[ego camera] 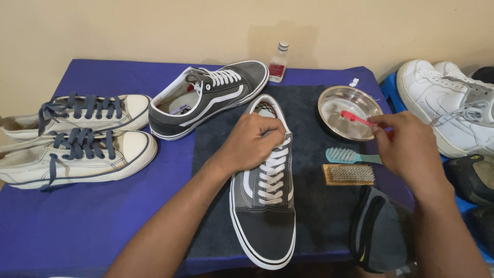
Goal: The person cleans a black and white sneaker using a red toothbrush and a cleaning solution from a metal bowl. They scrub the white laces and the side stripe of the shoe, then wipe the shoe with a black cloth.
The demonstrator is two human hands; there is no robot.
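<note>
Grey canvas sneaker (pixel 265 206) (white-laced) gripped by left hand (pixel 252 141); right hand (pixel 406 141) pinches red toothbrush (pixel 357 119).

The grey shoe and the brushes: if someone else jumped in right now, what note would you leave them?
Left hand: gripping the grey shoe at its opening, holding it flat on the dark mat.
Right hand: holds a red brush with its head in the metal bowl.
Nearby: a teal brush and a wooden wire brush lie beside the bowl; a small bottle stands by the wall; the other grey shoe lies behind.
Done: everything is laid out, laces still in.
Left: no brush touches the shoe yet; I cannot tell whether it has been scrubbed.
</note>
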